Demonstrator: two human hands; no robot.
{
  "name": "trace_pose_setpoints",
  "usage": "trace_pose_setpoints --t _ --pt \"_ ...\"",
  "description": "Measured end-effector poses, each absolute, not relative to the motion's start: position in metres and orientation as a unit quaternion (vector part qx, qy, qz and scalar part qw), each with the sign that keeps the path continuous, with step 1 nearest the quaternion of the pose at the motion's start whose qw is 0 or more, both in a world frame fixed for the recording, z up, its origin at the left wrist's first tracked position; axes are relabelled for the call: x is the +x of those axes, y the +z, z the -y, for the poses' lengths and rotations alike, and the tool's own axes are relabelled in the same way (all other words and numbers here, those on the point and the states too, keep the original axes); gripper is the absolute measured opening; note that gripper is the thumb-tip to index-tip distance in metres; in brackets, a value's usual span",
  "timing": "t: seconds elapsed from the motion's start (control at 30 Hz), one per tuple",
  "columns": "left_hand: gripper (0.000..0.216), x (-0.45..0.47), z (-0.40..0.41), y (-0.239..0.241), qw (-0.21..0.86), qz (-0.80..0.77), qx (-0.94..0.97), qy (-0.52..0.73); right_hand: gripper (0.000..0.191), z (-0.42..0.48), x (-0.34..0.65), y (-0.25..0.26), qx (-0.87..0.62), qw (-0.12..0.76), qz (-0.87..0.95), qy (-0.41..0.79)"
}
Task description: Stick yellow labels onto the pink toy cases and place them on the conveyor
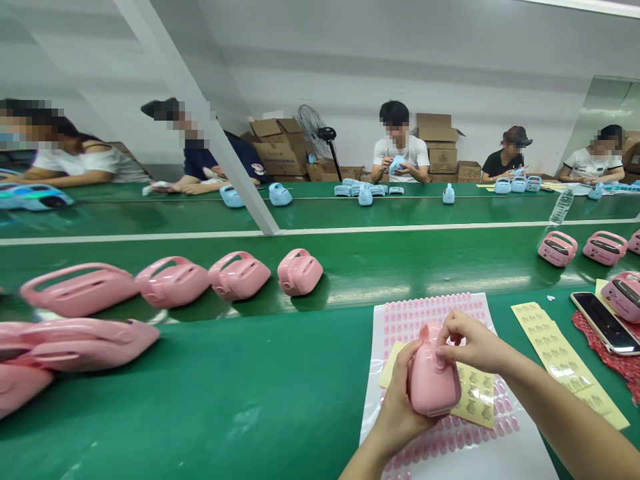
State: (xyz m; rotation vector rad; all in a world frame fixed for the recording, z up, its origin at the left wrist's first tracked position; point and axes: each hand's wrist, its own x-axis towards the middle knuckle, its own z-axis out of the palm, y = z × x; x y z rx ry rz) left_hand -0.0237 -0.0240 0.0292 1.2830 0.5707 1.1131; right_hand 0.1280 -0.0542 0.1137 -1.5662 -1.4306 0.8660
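A small pink plastic case with a carry handle [434,383] is held up, tilted, in my left hand [400,393], whose fingers wrap around its side and underside. The fingers of my right hand [467,340] are pinched together against the case, beside a round spot near the handle's base. Anything between those fingertips is hidden or too small to name. Below both hands lies a white sheet with rows of small pink oval pieces [425,310]. A yellowish sticker sheet [477,397] rests on it, partly covered by the case.
More pink cases [300,272] line the green belt, with others piled at left [85,343]. To the right are yellowish sticker strips [555,353], a phone [607,323] and printed pink cases [557,249]. A plastic bottle [561,207] stands beyond. Several people handle blue cases across the belt.
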Motion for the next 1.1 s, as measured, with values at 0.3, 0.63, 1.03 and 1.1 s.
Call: trace_pose_setpoints --t 0.3,0.63,1.03,1.1 --pt "0.081 -0.024 0.022 0.029 0.55 -0.236 0.635 0.488 0.01 0.062 0.126 0.113 -0.618 0.393 0.599 0.322" --pt "0.078 -0.028 0.022 0.026 0.496 -0.219 0.728 0.419 0.012 0.081 0.119 0.108 -0.624 0.352 0.689 0.111" --pt "0.088 -0.038 0.015 0.035 0.437 -0.132 0.791 0.407 0.068 0.08 0.114 0.086 -0.648 0.441 0.582 0.217" --pt "0.09 -0.037 0.018 0.034 0.45 -0.11 0.794 0.394 0.063 0.07 0.121 0.083 -0.648 0.468 0.523 0.295"
